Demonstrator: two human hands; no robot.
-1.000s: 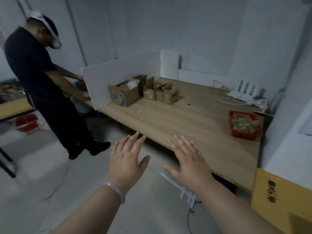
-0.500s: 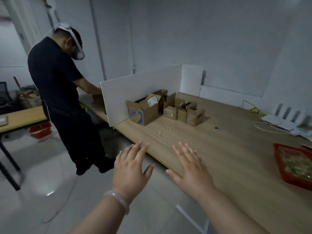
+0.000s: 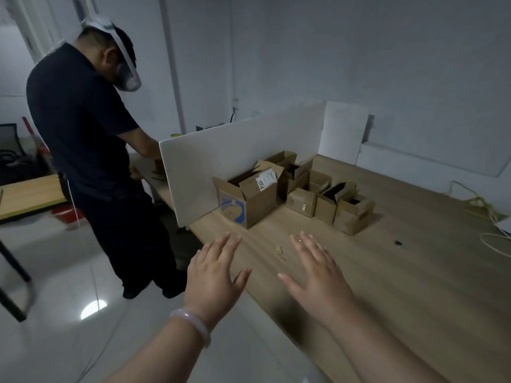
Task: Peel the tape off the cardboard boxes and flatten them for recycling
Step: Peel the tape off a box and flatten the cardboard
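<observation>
**A:** Where do the cardboard boxes [image 3: 300, 200] sit?

**B:** They are in a cluster at the far side of the wooden surface [image 3: 401, 294], close against a smooth white divider panel [image 3: 221, 167]. The big box [image 3: 249, 201] is nearest the panel. Its flaps stand open, with a white paper label [image 3: 266, 180] on one flap and a round blue print on the front face. The small boxes [image 3: 327, 207] stand in a row just to its right, side by side. They are plain brown and squarish, with their tops open.

**A:** And the hands?

**B:** Neither holds anything. The left hand [image 3: 214, 275] and right hand [image 3: 318, 272] are both spread flat, palms down, with the fingers straight and fanned and a gap between the two. The left hangs over the near edge of the surface, the right over the wood grain itself. Both are well short of the boxes. A pale, glossy bangle [image 3: 193, 326] rings the left wrist.

**A:** Anything else on the wood?

**B:** A few small tan scraps [image 3: 279, 251] lie between the hands and the boxes. A small dark round bit [image 3: 398, 242] lies further right, and thin pale cable [image 3: 495, 239] loops at the right edge.

**A:** Beyond the surface?

**B:** A person in a dark short-sleeved shirt [image 3: 83, 128] stands on the shiny pale floor [image 3: 49, 286] behind the panel. A white band is strapped round the head, and the person is bent over brown cardboard there.
</observation>
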